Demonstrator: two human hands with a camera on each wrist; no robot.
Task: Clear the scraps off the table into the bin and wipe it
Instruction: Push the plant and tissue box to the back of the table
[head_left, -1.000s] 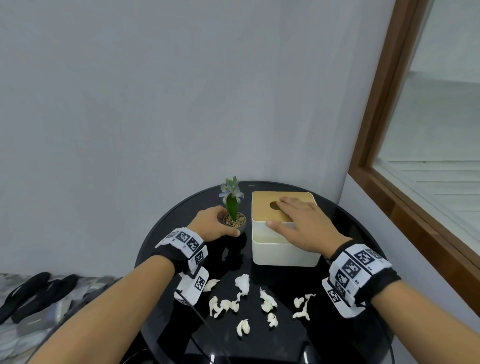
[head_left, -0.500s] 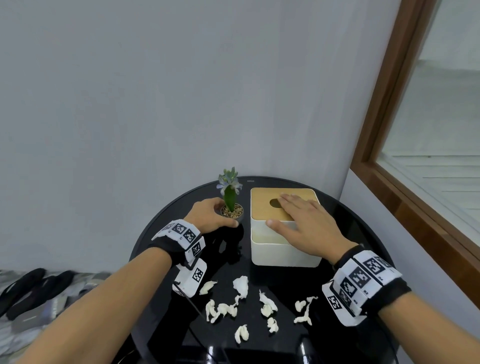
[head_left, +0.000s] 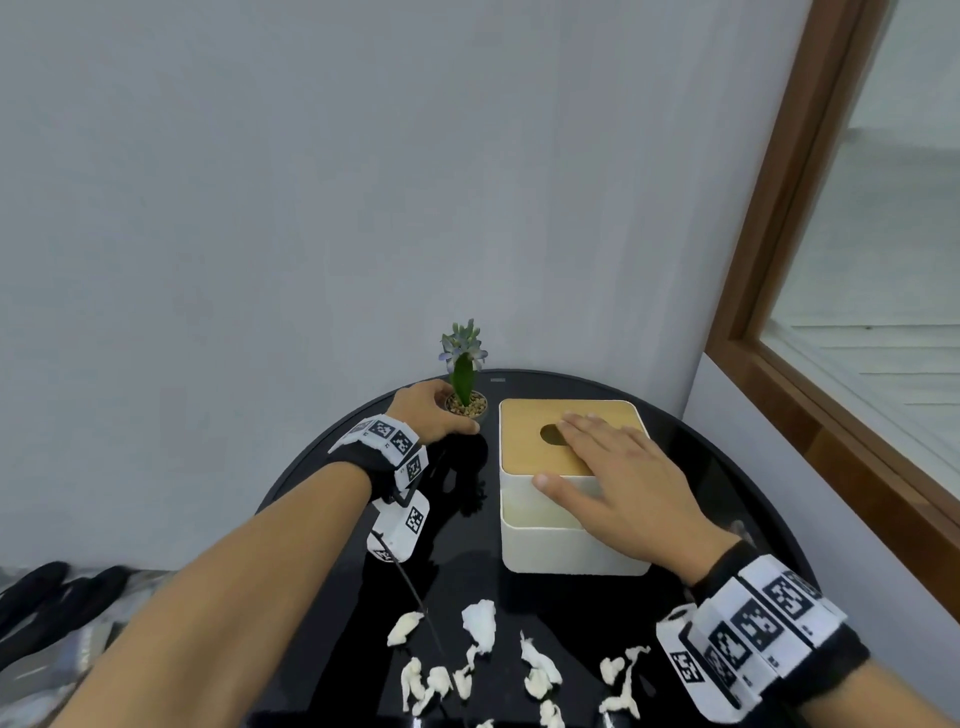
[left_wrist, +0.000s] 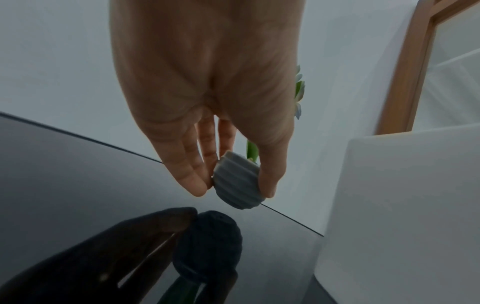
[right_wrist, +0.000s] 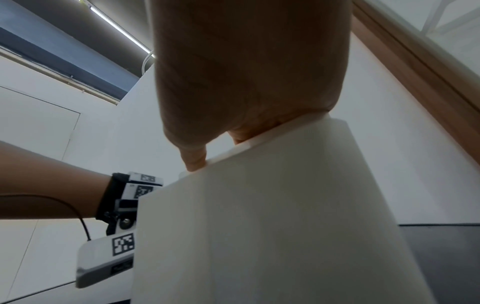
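Note:
Several white paper scraps (head_left: 480, 626) lie on the round glossy black table (head_left: 727, 467) near its front edge. My left hand (head_left: 441, 415) pinches a small ribbed grey plant pot (head_left: 467, 408) between thumb and fingers. In the left wrist view the pot (left_wrist: 237, 181) is tilted and hangs a little above the table, with its reflection below. My right hand (head_left: 613, 467) lies flat on the wooden lid of a white box (head_left: 571, 545), fingers straight beside the lid's oval hole. Its thumb (right_wrist: 194, 158) presses against the box's front rim.
A grey wall stands close behind the table, and a wooden window frame (head_left: 779, 260) rises at the right. Dark sandals (head_left: 52, 587) lie on the floor at the left. A thin black cable (head_left: 415, 597) hangs from my left wrist unit over the scraps.
My left hand has carried the plant pot up and toward the table's far edge. My right hand has stayed flat on the box lid, and the view has tilted slightly.

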